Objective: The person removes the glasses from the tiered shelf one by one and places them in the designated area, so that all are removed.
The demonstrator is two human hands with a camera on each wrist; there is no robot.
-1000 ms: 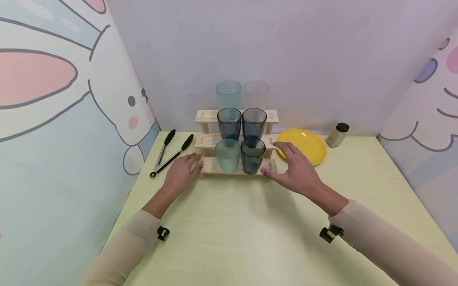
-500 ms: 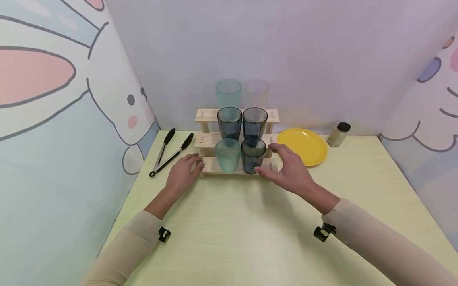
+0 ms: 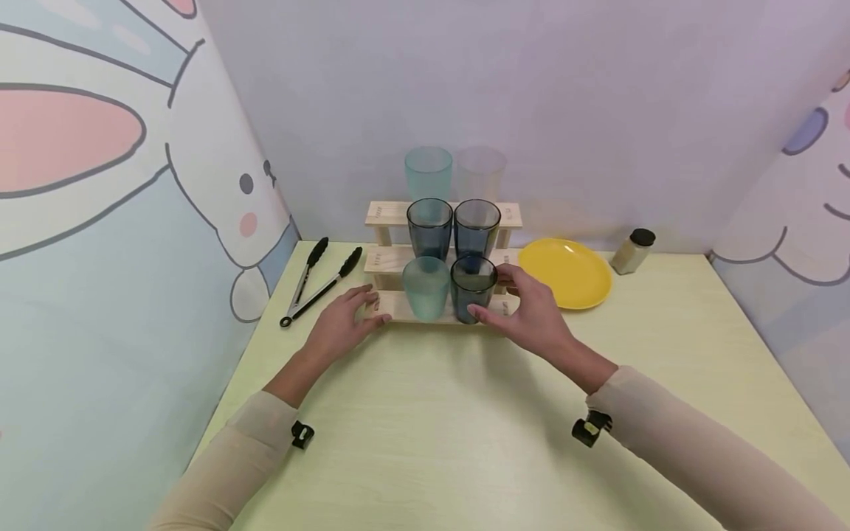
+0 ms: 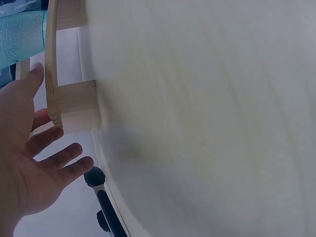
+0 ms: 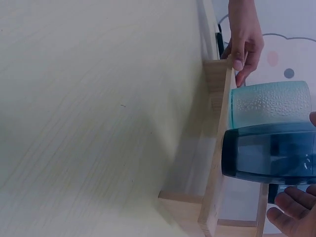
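Dark tumbler, wooden rack: knock hazard

Dark tumbler: upright, right side of near step, beside green tumbler. Right hand: thumb and fingers bracket it; firm grip cannot be told. Left hand: holding rack's left end. Hazards: leftward drift could knock green tumbler; a left-hand tug could jolt the rack.

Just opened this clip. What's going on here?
A person's right hand has its thumb and fingers around the front dark cup, which stands on the bottom step of a wooden rack. Their left hand touches the rack's left end. A green cup stands beside the dark one; four more cups stand on the steps above.
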